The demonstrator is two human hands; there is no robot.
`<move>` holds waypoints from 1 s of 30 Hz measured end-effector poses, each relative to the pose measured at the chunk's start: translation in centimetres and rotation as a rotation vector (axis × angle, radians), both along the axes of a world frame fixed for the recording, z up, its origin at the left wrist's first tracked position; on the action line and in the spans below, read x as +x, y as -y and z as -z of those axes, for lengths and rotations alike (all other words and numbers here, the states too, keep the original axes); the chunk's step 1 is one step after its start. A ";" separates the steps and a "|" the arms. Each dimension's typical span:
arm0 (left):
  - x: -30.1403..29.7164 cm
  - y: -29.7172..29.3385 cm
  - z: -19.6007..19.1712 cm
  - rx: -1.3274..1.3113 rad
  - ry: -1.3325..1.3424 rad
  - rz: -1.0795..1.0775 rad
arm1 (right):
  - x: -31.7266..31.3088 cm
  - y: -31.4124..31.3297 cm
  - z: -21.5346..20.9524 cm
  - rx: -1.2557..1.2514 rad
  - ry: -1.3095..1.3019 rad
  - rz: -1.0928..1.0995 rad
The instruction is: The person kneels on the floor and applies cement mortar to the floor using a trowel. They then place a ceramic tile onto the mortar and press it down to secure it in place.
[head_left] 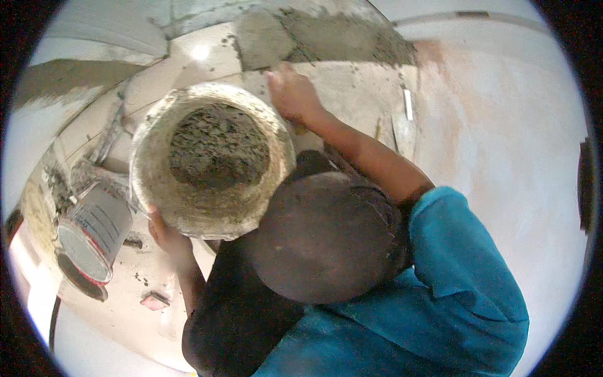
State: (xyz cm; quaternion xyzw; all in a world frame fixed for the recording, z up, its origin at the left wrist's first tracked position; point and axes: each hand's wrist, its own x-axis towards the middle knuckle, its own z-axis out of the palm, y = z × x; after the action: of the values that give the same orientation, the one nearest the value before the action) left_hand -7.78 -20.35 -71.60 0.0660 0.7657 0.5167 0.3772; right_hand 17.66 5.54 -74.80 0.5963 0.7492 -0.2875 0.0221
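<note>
A wide, mortar-smeared off-white bucket (pixel 151 182) stands mouth-up in front of me, with dark grey, lumpy mortar (pixel 217 147) inside. My left hand (pixel 168 234) is closed against the bucket's near left side, its fingers at the outer wall. Beyond the bucket's far right rim, my right hand (pixel 293 94) is low over the floor, fingers curled in and slightly blurred. What it grips, if anything, is hidden. Wet grey mortar (pixel 264 41) lies spread just ahead of that hand. A dark rounded cloth shape (pixel 326 239) covers the middle of the view.
At the left, a white bucket with a red-edged rim (pixel 97 232) leans on its side. A small reddish block (pixel 155 300) lies on the pale floor. Right of my forearm are a trowel-like blade (pixel 405 133) and a short white strip (pixel 408 105). A pale wall (pixel 502 157) rises at the right.
</note>
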 end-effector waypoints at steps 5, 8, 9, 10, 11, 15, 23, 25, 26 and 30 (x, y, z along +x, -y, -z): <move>-0.1 0.3 0.2 -0.037 -0.015 -0.019 | 1.2 0.4 0.8 0.085 0.067 -0.001; -0.3 0.6 0.4 0.073 0.058 -0.013 | 3.4 -0.2 1.2 0.170 0.145 -0.120; -0.4 0.7 0.5 -0.022 0.025 -0.051 | 4.2 -0.4 1.3 0.185 0.188 -0.186; -0.4 0.8 0.6 -0.046 0.019 -0.063 | 4.9 -0.6 1.4 0.193 0.154 -0.080; -0.4 0.9 0.7 -0.053 0.036 -0.111 | 5.7 -0.7 1.5 0.172 0.138 0.028; -0.4 0.8 0.7 -0.025 -0.057 0.046 | 8.6 -1.3 1.8 0.095 0.081 0.100; 0.5 -0.6 -0.2 0.035 0.103 -0.078 | 6.7 -1.4 1.3 0.267 0.097 0.000; 0.6 -0.7 -0.1 -0.009 0.050 -0.094 | 3.4 -0.9 1.2 0.258 0.139 -0.183; 0.5 -0.6 0.0 -0.013 0.044 -0.110 | 2.0 -0.6 1.2 0.274 0.076 -0.204; -0.3 -0.3 0.2 -0.037 -0.058 0.013 | 0.8 -0.4 1.7 0.125 -0.046 0.036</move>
State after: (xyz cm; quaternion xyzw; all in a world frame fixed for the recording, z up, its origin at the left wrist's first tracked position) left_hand -8.05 -20.04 -71.83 0.0787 0.7853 0.4980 0.3593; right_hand 18.46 5.93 -76.48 0.6030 0.7552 -0.2542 -0.0372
